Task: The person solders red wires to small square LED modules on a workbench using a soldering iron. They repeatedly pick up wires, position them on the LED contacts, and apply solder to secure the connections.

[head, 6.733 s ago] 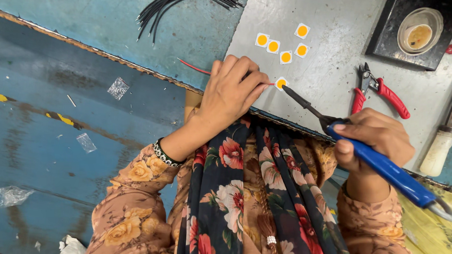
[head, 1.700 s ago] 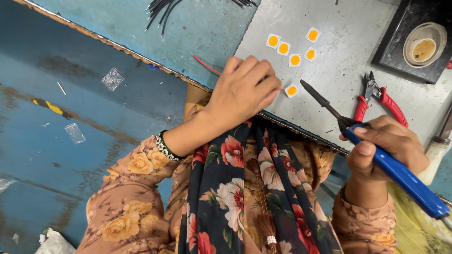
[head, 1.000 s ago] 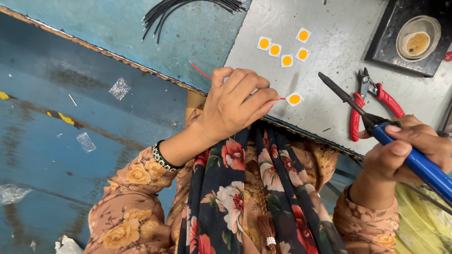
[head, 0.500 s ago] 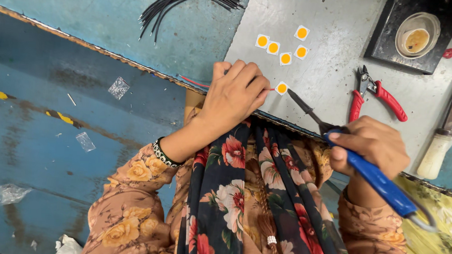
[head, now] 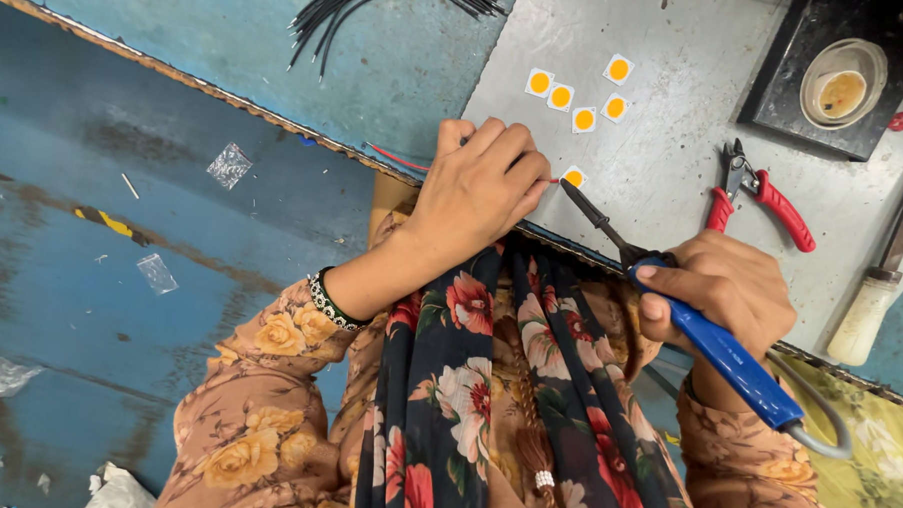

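- Just beyond the fingertips of the left hand [head: 479, 190], a small yellow LED chip [head: 573, 176] lies on the grey counter [head: 674, 172], and the hand is curled over a thin red wire [head: 400, 159], pinching its end against the chip's edge.
- The right hand [head: 725, 294] is closed around the blue handle of a soldering iron [head: 670, 297], with the dark tip resting right beside the chip.
- To do this joint well, I judge the wire end should stay still on the pad and the tip should touch wire and pad together.
- Fingertips sit very near the hot tip, so the pinch belongs a little back along the wire.
- Farther from both hands, four more LED chips [head: 575, 88] lie grouped; red-handled cutters [head: 759, 190] rest beyond the right hand.
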